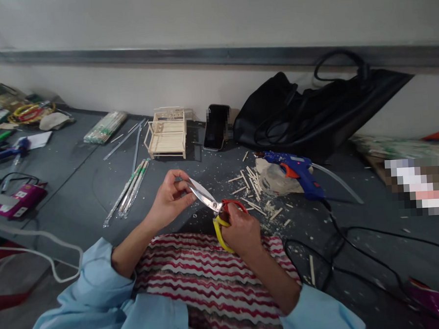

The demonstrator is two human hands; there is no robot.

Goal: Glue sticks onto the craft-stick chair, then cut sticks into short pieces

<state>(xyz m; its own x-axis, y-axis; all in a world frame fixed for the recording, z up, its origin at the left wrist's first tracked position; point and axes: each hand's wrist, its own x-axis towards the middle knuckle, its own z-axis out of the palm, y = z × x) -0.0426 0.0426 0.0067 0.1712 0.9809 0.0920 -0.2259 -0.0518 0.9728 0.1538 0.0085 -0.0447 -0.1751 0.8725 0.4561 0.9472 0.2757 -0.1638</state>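
My right hand [242, 230] is closed round the red and yellow handles of a pair of scissors [211, 202], whose metal blades point up and left. My left hand [170, 196] is pinched at the blade tips; what it pinches is too small to make out. Both hands hover over a red and white striped cloth [203, 271] on my lap, at the edge of a grey surface [77, 191]. Cut wooden stick pieces [252, 187] lie scattered just beyond the scissors.
A blue glue gun [297, 172] rests on a clear bag, its black cable [341, 246] looping right. A small stick-built bench [167, 133], a phone [216, 127] and a black bag [312, 110] stand behind. Wrapped chopsticks [129, 189] lie left.
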